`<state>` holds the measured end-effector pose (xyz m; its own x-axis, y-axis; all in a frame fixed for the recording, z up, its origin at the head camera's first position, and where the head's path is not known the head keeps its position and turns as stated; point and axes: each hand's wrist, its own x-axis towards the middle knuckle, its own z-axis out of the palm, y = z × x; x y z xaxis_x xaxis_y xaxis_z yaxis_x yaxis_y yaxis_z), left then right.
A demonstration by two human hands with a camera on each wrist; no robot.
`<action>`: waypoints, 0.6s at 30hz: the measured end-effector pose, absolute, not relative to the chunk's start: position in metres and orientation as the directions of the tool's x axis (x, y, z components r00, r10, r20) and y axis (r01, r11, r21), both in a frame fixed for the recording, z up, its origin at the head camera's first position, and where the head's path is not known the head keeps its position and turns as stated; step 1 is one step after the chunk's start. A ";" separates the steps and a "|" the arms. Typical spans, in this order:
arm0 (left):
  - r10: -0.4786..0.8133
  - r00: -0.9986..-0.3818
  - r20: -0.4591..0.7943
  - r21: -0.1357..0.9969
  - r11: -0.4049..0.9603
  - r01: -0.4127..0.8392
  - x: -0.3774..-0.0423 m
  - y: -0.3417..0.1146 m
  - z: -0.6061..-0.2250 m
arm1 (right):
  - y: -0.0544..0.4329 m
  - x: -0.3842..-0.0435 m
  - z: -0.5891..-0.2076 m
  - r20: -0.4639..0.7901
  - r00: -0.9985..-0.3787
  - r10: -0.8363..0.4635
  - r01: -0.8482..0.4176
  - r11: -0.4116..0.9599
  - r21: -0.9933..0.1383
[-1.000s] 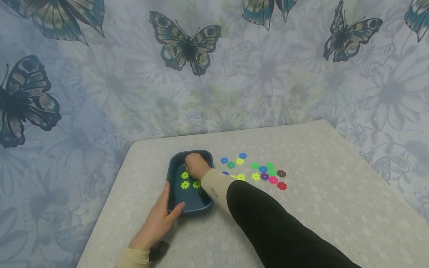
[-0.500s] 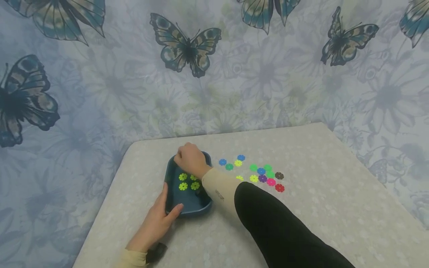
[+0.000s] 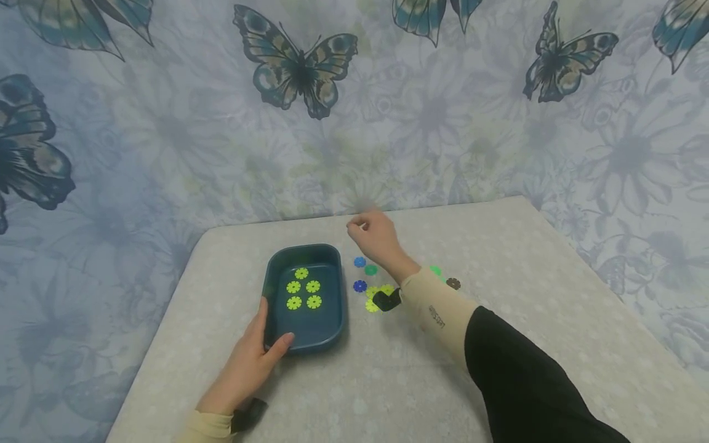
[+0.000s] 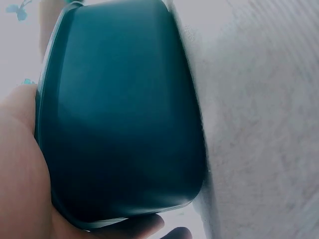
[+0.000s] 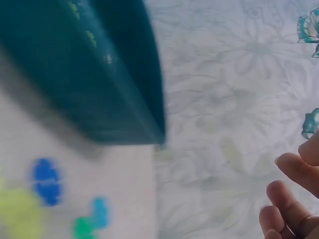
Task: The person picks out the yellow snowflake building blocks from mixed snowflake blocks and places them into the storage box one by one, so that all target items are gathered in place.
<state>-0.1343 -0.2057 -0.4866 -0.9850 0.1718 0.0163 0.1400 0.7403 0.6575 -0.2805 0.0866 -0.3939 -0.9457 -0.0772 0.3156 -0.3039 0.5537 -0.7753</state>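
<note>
My left hand (image 3: 244,363) grips the near left corner of a dark teal plastic tray (image 3: 327,335), thumb at the near rim and fingers along the left wall. In the left wrist view the tray's outer wall (image 4: 119,109) fills the middle. Several yellow flower-shaped plastic discs (image 3: 314,301) lie flat in the tray. My right hand (image 3: 379,240) is in the air right of the tray's far end, fingers loosely curled. The right wrist view shows nothing between its fingers (image 5: 294,211). Below it, more yellow discs (image 3: 372,306) lie on the table, partly hidden by the wrist strap.
Right of the tray are a dark blue disc (image 3: 360,286), a light blue disc (image 3: 360,262) and a green disc (image 3: 371,270). A brown disc (image 3: 453,283) shows past my right forearm, which hides others. Butterfly-patterned wallpaper (image 3: 332,166) rises behind the cloth-covered table (image 3: 343,400).
My right hand has lifted out from over the tray and swung right, uncovering another yellow disc at the tray's far end. The left hand keeps its hold on the tray.
</note>
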 end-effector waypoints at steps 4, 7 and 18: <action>0.173 -0.985 0.010 0.659 0.740 0.136 -0.135 -0.206 -0.486 | 0.105 -0.259 -0.424 0.269 -0.961 -0.059 -0.257 0.542 -0.800; 0.173 -0.985 0.006 0.661 0.738 0.134 -0.136 -0.205 -0.484 | 0.112 -0.244 -0.445 0.235 -0.970 -0.059 -0.229 0.534 -0.814; 0.172 -0.985 -0.011 0.661 0.741 0.122 -0.134 -0.204 -0.482 | 0.126 -0.218 -0.491 0.126 -0.961 -0.247 -0.246 0.554 -0.795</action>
